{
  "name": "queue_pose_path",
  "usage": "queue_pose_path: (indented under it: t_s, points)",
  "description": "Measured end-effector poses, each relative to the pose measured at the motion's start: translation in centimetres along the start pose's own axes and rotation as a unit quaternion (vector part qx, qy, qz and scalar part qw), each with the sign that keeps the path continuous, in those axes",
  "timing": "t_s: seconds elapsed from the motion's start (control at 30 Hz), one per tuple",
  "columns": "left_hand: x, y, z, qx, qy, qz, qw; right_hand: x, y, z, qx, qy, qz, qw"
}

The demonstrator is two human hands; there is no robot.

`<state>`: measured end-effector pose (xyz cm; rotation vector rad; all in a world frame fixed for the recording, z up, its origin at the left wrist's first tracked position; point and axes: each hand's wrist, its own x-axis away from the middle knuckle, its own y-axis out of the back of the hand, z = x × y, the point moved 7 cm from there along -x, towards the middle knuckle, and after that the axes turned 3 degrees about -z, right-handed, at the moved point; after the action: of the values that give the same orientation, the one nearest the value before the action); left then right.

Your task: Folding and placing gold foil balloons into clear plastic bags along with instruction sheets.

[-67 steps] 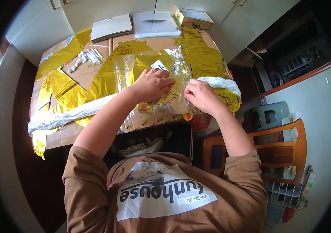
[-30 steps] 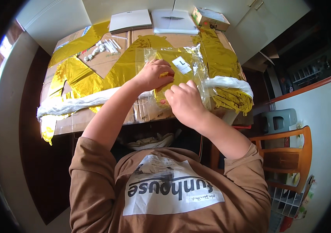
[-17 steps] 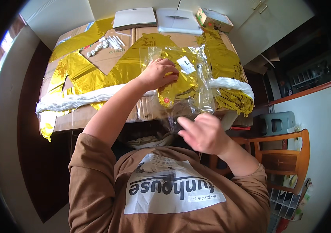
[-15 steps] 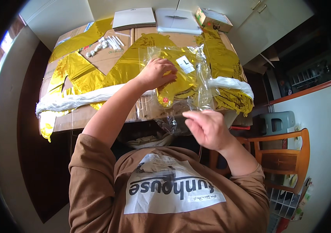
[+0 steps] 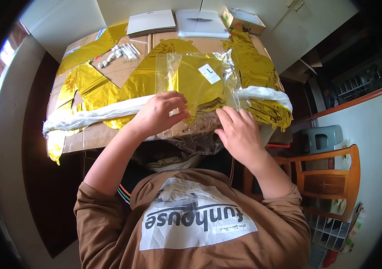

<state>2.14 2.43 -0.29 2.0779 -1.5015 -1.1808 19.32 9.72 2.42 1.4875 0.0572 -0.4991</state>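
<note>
from where i stand, the largest thing is a cardboard-covered table, with gold foil spread over much of it. to the person's right stands a wooden chair. a long bundle of white strands lies across the table's near side. in front of the person, at the near edge, is 1 clear plastic bag with folded gold film inside. the left hand is at its lower left, fingers bent; i cannot tell whether they pinch the plastic. the right hand reaches its lower right, fingers stretched out, slightly spread, thumb apart. smaller still, 1 white label shows on the bag, and thin white sticks lie farther back on the left
</note>
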Motion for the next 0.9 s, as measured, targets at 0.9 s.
queue_pose_path:
  t_s: [0.9]
  points:
    - [1.7,1.9,1.4,0.283,0.202,-0.158,0.924,-5.3,-6.9,0.2,-0.1,0.031,0.009,0.994]
